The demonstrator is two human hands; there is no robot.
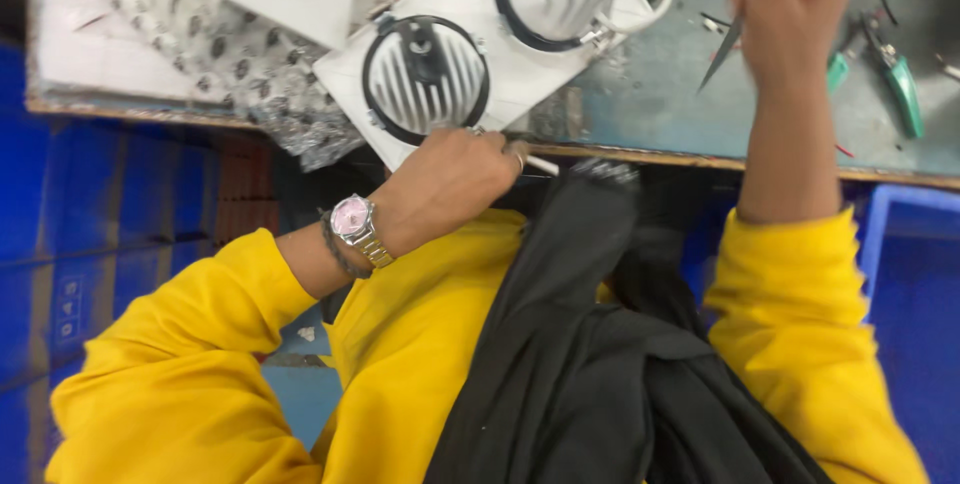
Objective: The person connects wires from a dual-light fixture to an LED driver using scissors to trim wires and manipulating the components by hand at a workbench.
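While blue crates (pixel 110 234) fill the far left of the scene, a sheet of patterned foam wrap (pixel 210 49) lies at the left of the workbench (pixel 660 104). Next to it the left hand (pixel 450 179) — wearing a pink-faced wristwatch (pixel 352 220) — is curled closed at the near edge of a white twin downlight fixture (pixel 480 34), pinching a thin white wire (pixel 542 165) that pokes out to its right. Black cloth (pixel 600 344) hangs over the yellow top. Further right, the raised right hand (pixel 790 14) grips red-handled scissors (pixel 730 44), their blades pointing down-left above the bench. Green-handled pliers (pixel 895 74) lie at the far right.
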